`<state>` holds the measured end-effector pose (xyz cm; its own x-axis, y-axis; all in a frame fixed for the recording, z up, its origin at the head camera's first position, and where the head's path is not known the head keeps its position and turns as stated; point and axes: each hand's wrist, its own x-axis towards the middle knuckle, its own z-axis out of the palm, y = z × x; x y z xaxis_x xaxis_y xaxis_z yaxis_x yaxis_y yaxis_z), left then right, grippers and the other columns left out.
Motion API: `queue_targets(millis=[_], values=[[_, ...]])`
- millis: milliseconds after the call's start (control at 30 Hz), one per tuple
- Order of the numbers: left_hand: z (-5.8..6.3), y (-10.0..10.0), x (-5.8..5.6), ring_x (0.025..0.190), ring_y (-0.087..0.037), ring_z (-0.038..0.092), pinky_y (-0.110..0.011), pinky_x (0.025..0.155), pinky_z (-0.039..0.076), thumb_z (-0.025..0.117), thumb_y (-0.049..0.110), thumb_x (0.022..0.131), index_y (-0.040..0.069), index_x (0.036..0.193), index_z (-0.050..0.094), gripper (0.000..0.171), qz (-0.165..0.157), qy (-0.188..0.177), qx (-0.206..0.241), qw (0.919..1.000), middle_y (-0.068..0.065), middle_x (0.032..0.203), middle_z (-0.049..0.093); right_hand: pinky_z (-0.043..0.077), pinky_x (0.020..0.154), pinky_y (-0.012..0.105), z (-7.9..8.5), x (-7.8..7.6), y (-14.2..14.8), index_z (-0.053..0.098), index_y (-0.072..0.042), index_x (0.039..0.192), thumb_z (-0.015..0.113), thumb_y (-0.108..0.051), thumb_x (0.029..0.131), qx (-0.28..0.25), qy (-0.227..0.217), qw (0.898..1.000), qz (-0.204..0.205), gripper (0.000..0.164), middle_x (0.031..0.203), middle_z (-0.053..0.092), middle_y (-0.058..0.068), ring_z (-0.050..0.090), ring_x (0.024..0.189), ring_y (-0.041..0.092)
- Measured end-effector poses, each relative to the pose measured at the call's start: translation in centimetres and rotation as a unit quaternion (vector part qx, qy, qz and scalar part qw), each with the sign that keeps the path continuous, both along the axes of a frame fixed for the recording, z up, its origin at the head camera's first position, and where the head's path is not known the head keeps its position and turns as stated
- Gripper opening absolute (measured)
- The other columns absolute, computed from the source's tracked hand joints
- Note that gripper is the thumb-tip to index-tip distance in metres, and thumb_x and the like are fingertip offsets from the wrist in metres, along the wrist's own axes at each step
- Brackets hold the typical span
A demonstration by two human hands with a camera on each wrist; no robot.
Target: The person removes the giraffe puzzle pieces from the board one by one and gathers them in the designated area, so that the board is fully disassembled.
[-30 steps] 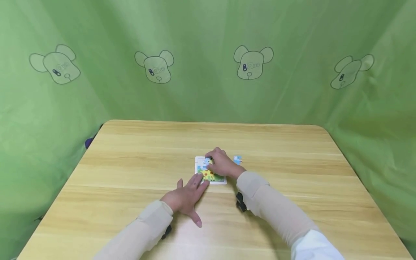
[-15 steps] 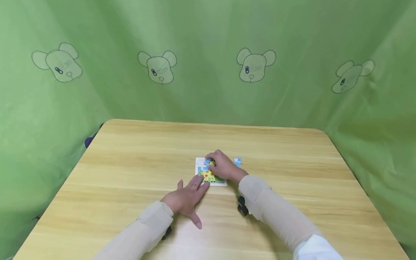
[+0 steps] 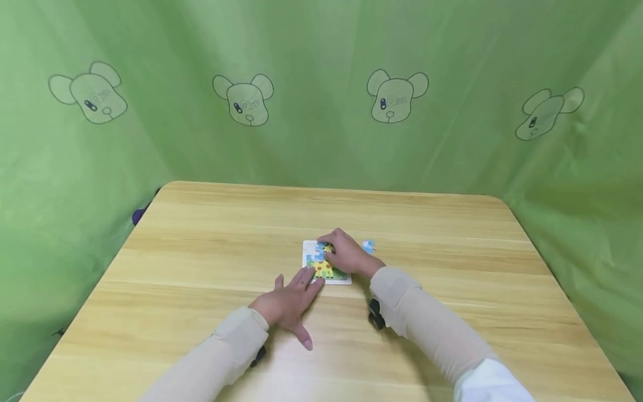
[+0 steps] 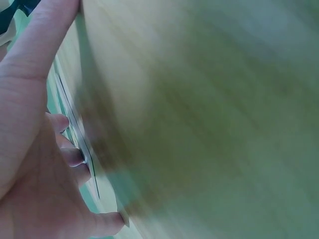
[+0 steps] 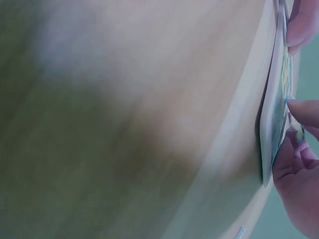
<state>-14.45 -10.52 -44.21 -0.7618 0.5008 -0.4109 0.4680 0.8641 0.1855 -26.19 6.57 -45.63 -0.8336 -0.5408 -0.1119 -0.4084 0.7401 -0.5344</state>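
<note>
A small jigsaw puzzle in a white frame (image 3: pixel 342 282) lies mid-table, showing a yellow giraffe body (image 3: pixel 322 269) with red spots. My right hand (image 3: pixel 348 254) reaches over its upper right part, thumb and fingers pinching a blue puzzle piece (image 3: pixel 326 248) with the giraffe's yellow head. In the right wrist view that piece (image 5: pixel 300 133) stands between the fingertips, close over the puzzle board (image 5: pixel 268 134). My left hand (image 3: pixel 288 304) is spread, fingertips resting on the puzzle's near left edge, thumb pointing away over the table. The left wrist view shows those fingers (image 4: pixel 75 157) along the frame's edge.
One loose blue and white puzzle piece (image 3: pixel 369 246) lies on the wooden table (image 3: pixel 241 223), just right of the puzzle. A green curtain (image 3: pixel 311 151) with bear-head outlines hangs behind and at both sides. Dark wrist cameras (image 3: pixel 375 314) sit under the sleeves.
The giraffe-head piece has tilted slightly, so more of its blue and yellow face shows under my right fingers. Both hands stay nearly in place; my left keeps resting on the puzzle's edge.
</note>
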Motion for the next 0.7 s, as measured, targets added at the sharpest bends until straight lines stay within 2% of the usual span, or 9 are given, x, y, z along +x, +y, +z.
queue_targets(millis=[167, 233, 433, 700], values=[[0.0, -0.1, 0.0, 0.146, -0.027, -0.002, -0.065, 0.108, 0.017, 0.073, 0.072, 0.049, 0.017, 0.153, 0.006, 0.135, -0.002, 0.004, 0.002, 1.0000, -0.014, 0.159, -0.003, 0.036, 0.107, 0.042, -0.2, -0.2, -0.1, 0.057, -0.010, 0.128, 0.059, -0.014, 0.092, -0.026, -0.006, 1.000, -0.012, 0.036, 0.130, 0.057, 0.009, 0.048, 0.126, 0.026], [-0.1, -0.1, 0.0, 0.146, -0.028, -0.001, -0.066, 0.107, 0.018, 0.073, 0.072, 0.049, 0.016, 0.153, 0.007, 0.135, -0.004, 0.007, 0.004, 1.0000, -0.014, 0.159, -0.002, 0.036, 0.107, 0.043, -0.4, -0.2, 0.1, 0.058, -0.011, 0.127, 0.059, -0.016, 0.093, -0.034, -0.004, 0.999, -0.017, 0.035, 0.131, 0.057, 0.009, 0.048, 0.127, 0.026], [-0.1, -0.1, -0.1, 0.146, -0.027, -0.001, -0.066, 0.107, 0.018, 0.074, 0.072, 0.050, 0.017, 0.153, 0.008, 0.134, 0.001, 0.006, 0.002, 1.0000, -0.013, 0.159, -0.001, 0.048, 0.089, 0.038, -0.5, -0.6, 1.1, 0.059, -0.012, 0.125, 0.059, -0.019, 0.093, -0.068, -0.002, 0.997, -0.039, 0.032, 0.112, 0.063, 0.006, 0.057, 0.097, 0.019], [-0.1, 0.1, 0.0, 0.146, -0.027, -0.001, -0.065, 0.108, 0.018, 0.073, 0.073, 0.049, 0.018, 0.153, 0.006, 0.135, -0.001, 0.010, -0.006, 0.9999, -0.012, 0.159, -0.002, 0.043, 0.060, 0.029, -0.2, -0.9, 3.7, 0.060, -0.011, 0.116, 0.061, -0.020, 0.092, -0.104, -0.003, 0.992, -0.077, 0.025, 0.080, 0.054, 0.005, 0.047, 0.068, 0.017]])
